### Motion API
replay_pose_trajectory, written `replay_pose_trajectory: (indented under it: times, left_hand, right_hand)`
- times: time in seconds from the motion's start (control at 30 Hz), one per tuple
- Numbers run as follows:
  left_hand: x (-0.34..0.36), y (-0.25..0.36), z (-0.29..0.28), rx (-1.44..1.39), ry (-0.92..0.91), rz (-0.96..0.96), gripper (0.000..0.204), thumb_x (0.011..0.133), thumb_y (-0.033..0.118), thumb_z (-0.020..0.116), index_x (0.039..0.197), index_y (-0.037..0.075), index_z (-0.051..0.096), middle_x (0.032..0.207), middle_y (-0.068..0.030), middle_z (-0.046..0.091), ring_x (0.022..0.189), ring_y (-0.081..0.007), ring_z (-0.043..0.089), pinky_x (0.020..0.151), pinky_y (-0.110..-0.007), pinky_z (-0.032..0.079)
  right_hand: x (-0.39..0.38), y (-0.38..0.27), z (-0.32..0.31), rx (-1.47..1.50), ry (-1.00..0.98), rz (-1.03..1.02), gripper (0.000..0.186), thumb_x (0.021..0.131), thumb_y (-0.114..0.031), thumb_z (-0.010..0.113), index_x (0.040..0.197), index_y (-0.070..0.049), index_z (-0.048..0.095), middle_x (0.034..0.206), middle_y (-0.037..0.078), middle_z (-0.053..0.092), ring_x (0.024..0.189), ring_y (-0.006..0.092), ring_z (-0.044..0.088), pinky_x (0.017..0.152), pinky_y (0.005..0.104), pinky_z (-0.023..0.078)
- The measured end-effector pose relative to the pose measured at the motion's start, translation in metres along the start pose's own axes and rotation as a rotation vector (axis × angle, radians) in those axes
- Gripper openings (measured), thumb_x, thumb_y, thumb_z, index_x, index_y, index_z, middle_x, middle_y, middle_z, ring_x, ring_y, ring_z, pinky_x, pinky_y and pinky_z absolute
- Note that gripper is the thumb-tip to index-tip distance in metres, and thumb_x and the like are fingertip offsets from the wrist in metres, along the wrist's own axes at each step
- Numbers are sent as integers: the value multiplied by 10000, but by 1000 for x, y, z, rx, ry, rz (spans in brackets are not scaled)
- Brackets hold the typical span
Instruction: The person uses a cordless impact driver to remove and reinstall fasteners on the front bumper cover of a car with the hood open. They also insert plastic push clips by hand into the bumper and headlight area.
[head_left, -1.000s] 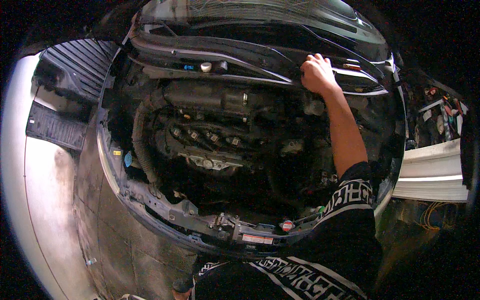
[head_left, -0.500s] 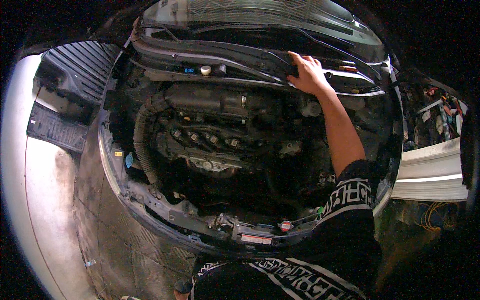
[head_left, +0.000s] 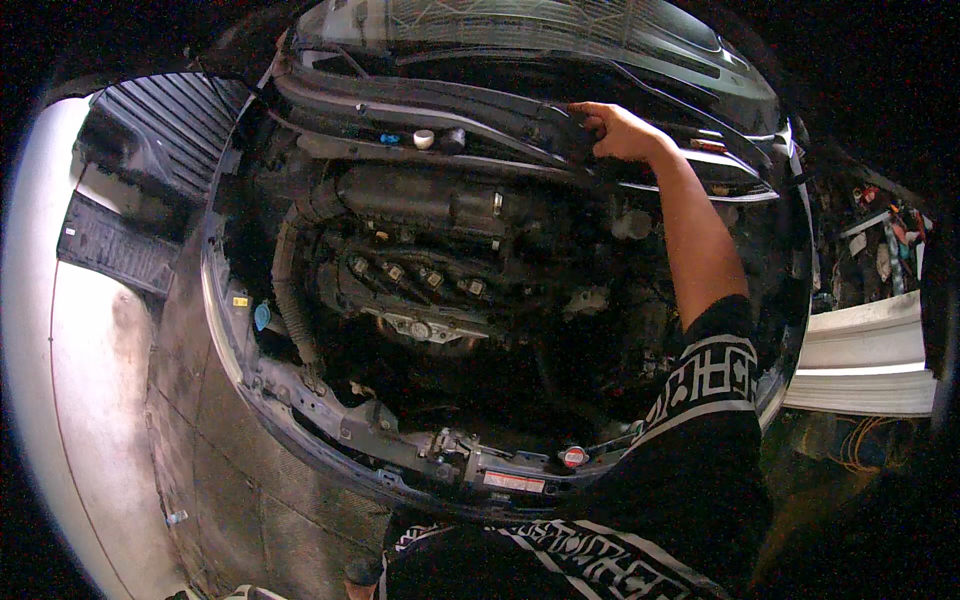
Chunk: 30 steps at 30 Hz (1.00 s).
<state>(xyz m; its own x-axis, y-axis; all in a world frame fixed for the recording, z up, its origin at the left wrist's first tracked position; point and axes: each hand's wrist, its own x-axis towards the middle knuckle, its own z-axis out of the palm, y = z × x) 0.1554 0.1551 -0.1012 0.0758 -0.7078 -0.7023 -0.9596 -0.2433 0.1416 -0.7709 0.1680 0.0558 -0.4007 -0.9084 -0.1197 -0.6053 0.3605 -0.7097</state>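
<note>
My right hand [head_left: 630, 135] reaches over the far right of an open engine bay. Its index finger stretches left along the black cowl panel [head_left: 450, 100] below the windshield, while the other fingers curl in. The thumb lies lower, and a dark edge of the panel seems caught between it and the fingers. Shadow hides the exact contact. Left of the hand, a small white cap-like piece [head_left: 424, 140], a blue piece [head_left: 389, 139] and a dark rounded piece [head_left: 453, 140] sit on the panel's lower ledge. My left hand cannot be made out.
Below lies the engine [head_left: 420, 290] with its ribbed air hose [head_left: 286, 270]. A radiator cap [head_left: 572, 457] and hood latch [head_left: 450, 445] are on the front crossmember. A wiper arm [head_left: 665, 90] crosses behind my hand. A white wall [head_left: 95, 400] stands left; orange cable [head_left: 865, 440] lies right.
My right hand has shifted slightly right, its fingers more curled and the thumb drawn in. The whole view has moved slightly. The small pieces stay on the ledge.
</note>
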Motion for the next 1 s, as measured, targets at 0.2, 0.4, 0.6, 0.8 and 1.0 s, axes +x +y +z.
replay_pose_trajectory:
  times: [0.2,0.4,0.6,0.8,1.0]
  left_hand:
    - [0,-4,1,-2,-7,6,476,755,207,748,1167,18,600,1129,-140,639,1022,-271,619,896,-358,492]
    - [0,-9,4,-19,-6,17,484,753,211,750,1171,18,599,1133,-143,638,1025,-273,619,896,-360,492]
    - [4,-8,7,-35,-4,22,492,750,215,752,1174,18,597,1137,-146,636,1029,-276,618,897,-362,491]
    - [13,10,11,-34,-11,16,501,748,219,753,1178,17,596,1141,-148,634,1032,-279,617,897,-365,491]
    - [47,56,1,48,-31,77,509,745,224,755,1182,17,594,1145,-151,633,1035,-282,616,897,-367,491]
  right_hand:
    - [9,-14,7,-465,79,49,789,620,-98,751,1357,5,489,1159,220,669,1097,303,645,933,393,527]
    - [25,-6,3,-286,0,265,617,687,-14,674,1288,-14,537,1152,164,669,1029,237,638,857,344,530]
    - [-1,3,-2,8,343,-34,386,699,33,673,1080,-32,658,964,103,663,903,208,634,772,345,524]
    - [-17,-39,31,-1051,130,-136,143,804,-207,622,796,-105,722,887,119,714,863,322,704,735,449,572]
    - [-7,-65,47,-1373,-47,-91,184,864,-191,592,859,-166,774,928,43,756,883,236,731,704,386,577]
